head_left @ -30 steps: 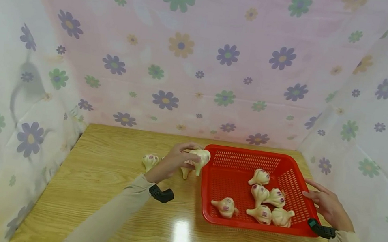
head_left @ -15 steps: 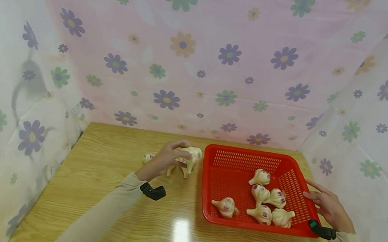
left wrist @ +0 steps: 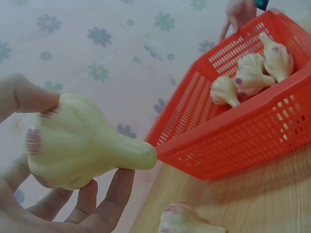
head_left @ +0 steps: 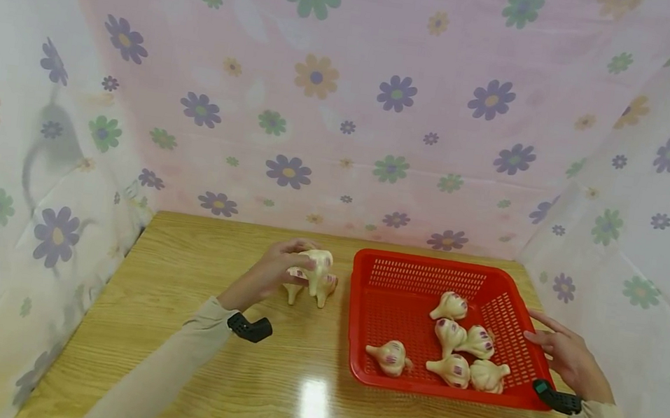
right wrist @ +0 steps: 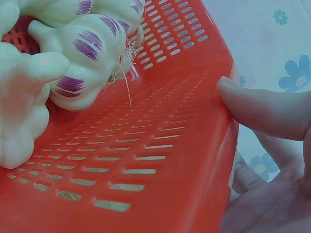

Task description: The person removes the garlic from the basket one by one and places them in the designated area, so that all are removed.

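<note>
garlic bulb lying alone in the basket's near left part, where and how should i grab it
Probably by the round body of the lone garlic bulb, from above: the red basket walls it in, and the body is wider than the stem pointing left.

At four o'clock, a slotted plastic basket (head_left: 430, 262), glossy and smooth. The garlic bulbs (head_left: 453, 371) look smooth and waxy, one ending in rough, dry root fibres (right wrist: 127, 58). A polished wood-grain tabletop (head_left: 187, 267) shines at six o'clock; at twelve, matt, faintly creased cloth (head_left: 349, 98).
</note>
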Demonstrator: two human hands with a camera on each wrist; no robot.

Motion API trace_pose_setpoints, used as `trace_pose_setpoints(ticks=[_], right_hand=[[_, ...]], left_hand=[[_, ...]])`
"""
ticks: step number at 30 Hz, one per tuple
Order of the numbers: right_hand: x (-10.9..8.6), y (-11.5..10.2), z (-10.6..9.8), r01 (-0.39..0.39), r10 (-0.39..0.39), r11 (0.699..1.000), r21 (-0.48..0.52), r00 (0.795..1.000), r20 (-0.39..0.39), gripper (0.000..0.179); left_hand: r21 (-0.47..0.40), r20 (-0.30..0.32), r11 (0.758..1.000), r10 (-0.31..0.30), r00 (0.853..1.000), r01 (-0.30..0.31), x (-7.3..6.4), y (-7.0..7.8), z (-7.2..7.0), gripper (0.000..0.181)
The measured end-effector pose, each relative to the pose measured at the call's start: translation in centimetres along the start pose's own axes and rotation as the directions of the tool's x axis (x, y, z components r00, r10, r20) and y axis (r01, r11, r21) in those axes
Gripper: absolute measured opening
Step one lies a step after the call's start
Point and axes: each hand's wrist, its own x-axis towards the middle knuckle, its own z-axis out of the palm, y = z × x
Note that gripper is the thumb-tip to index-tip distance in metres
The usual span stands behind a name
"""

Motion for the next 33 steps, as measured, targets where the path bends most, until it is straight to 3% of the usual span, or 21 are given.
trace_pose_setpoints(ticks=[17,26,33], right_hand=[[0.0,0.1,-0.1,-0.007,0.007,0.999,-0.033,1.000,-0.002,0.077],[0.0,0.2,-0.2,-0.003,0.002,1.000,0.015,1.000,0.015,0.077],[0.0,0.0,-0.2,0.009,-0.009,0.998,0.054,1.000,0.006,0.073]], left_hand=[[-0.008,-0.039,1.000,-0.014,0.999,0.014,-1.2,0.2,-3.4,0.020],[0.017,-0.081,0.999,-0.040,0.996,0.042,-1.9,0.0,-5.4,0.045],[0.029,-0.097,0.998,-0.044,0.994,0.047,-2.5,-0.2,-7.1,0.045]])
